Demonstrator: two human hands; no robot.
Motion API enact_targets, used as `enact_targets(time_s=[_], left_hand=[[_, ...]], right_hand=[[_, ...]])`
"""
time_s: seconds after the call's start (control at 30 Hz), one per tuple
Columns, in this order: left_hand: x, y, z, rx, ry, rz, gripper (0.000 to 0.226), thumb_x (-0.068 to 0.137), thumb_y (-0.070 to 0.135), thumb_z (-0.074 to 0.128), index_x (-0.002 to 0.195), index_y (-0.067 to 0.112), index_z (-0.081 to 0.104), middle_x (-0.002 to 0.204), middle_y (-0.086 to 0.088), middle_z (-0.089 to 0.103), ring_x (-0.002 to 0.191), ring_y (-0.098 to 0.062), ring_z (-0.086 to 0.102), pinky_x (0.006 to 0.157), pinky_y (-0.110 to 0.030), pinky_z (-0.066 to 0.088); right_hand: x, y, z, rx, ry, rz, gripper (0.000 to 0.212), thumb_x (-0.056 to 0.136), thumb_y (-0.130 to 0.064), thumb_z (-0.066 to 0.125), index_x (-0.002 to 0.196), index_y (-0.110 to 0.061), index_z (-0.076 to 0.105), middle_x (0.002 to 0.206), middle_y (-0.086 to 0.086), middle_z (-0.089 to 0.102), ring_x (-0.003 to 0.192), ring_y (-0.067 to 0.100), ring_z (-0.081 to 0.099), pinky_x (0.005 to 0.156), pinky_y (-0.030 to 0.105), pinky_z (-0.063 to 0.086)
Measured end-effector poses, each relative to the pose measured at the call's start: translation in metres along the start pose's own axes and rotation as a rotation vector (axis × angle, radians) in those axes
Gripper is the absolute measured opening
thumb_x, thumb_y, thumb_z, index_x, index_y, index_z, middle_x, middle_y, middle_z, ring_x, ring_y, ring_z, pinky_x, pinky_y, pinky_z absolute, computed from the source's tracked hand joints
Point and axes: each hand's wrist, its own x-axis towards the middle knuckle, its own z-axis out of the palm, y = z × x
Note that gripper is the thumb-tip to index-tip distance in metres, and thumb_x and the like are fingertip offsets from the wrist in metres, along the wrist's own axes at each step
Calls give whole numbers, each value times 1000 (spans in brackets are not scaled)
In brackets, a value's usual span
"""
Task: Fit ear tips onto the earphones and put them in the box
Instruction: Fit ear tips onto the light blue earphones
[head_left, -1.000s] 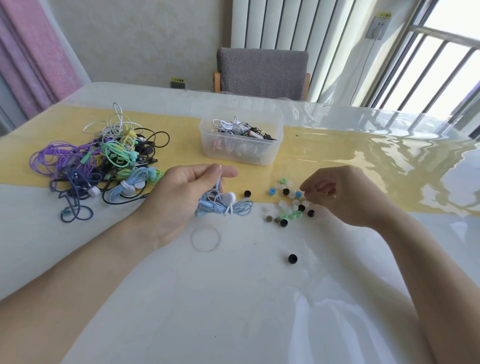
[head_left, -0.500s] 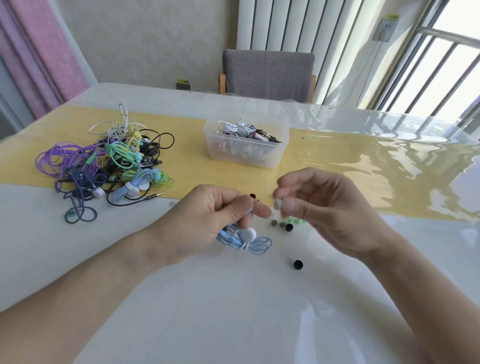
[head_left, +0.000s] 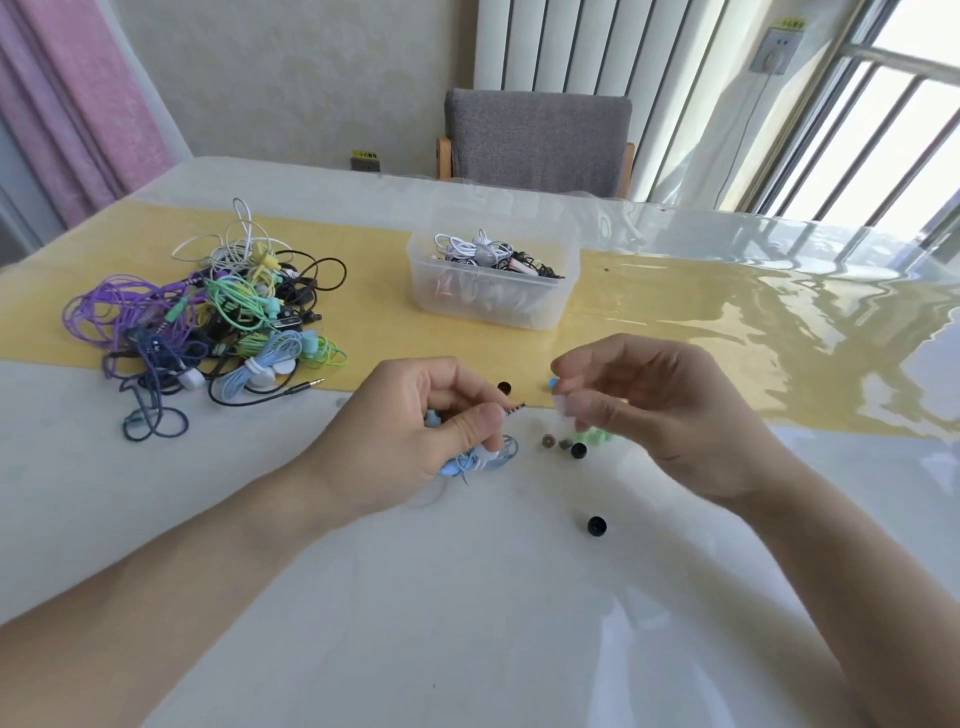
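Blue earphones (head_left: 475, 460) are mostly hidden, gripped by the left hand (head_left: 415, 431); a blurry pale tip (head_left: 560, 404) is pinched by the right hand (head_left: 649, 410), mid-frame over the glossy bench (head_left: 467, 597).

Purple, green, black and white earphones (head_left: 208, 322) heaped on a yellow runner (head_left: 675, 332); clear box (head_left: 493, 296); grey chair (head_left: 537, 140).

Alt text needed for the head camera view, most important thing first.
The left hand grips a coiled light-blue earphone cable while the right hand pinches a small translucent ear tip. Loose ear tips lie below; behind stand a clear plastic box and a pile of tangled earphones.
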Motion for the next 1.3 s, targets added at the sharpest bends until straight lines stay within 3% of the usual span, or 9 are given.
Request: enact_targets(time_s=[0.1,0.2,0.37,0.5,0.83,1.13,1.3], left_hand=[[-1,1,0,43,22,2,6,92,12,63,92,8,68,72,-2,71,51,2,53,54,-8,37],[-1,1,1,60,14,-7,7,93,13,62,92,9,68,72,-1,71,53,1,52,54,-9,37],[0,1,1,62,9,-15,7,93,13,63,92,9,68,71,-1,70,53,1,51,52,-10,36],[0,0,2,59,2,-26,7,93,13,63,93,8,68,71,-1,69,55,0,53,53,-9,37],[0,1,3,54,-11,-26,8,93,11,62,94,6,68,69,0,69,57,1,56,55,-6,37],[0,-1,3,55,-14,-33,7,93,13,63,91,8,68,70,0,70,64,-4,59,60,-10,41],[0,-2,4,59,-18,-42,7,93,15,64,91,10,69,72,0,70,65,-4,60,60,-11,42]], right_hand=[[5,5,-26,-685,65,-30,21,89,-10,73,90,-31,75,81,-13,74,77,3,66,70,18,50],[5,8,-40,-899,-6,23,21,90,-16,73,91,-37,74,77,-21,70,81,-6,61,67,5,41],[5,8,-49,-916,10,23,10,92,-26,70,92,-33,77,78,-17,71,82,-6,60,66,3,39],[5,11,-43,-930,-27,25,9,90,-33,70,89,-41,74,86,-16,64,84,-4,55,64,7,35],[6,12,-32,-912,-106,16,16,87,-31,74,84,-47,71,87,-17,59,81,-2,53,65,8,36],[3,9,-25,-911,-117,13,10,88,-29,72,89,-37,77,87,-18,59,86,-5,52,66,6,37],[3,9,-26,-967,-99,45,18,91,-23,66,90,-37,77,84,-18,59,76,-3,53,64,7,36]])
